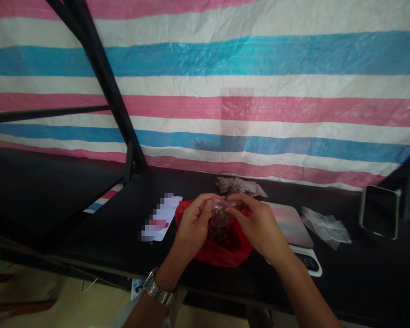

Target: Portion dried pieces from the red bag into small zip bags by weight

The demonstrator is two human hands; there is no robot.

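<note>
My left hand (195, 219) and my right hand (254, 221) both pinch the top edge of a small clear plastic bag (220, 213), one at each side. Dark brown bits show through the lower part of this bag. Directly beneath it sits a red plastic bag (222, 259), spread wide, with a heap of dark brown dried pieces (225, 238) inside. The fingertips partly hide the bag's rim, so I cannot tell whether its mouth is closed. A metal watch is on my left wrist.
Filled small bags (241, 186) lie behind the red bag. A kitchen scale (290, 223) stands at the right, beside several flat clear bags (326, 226). Farther right, a phone (380, 212) leans upright. A white paper (164, 218) lies left on the black table (112, 237).
</note>
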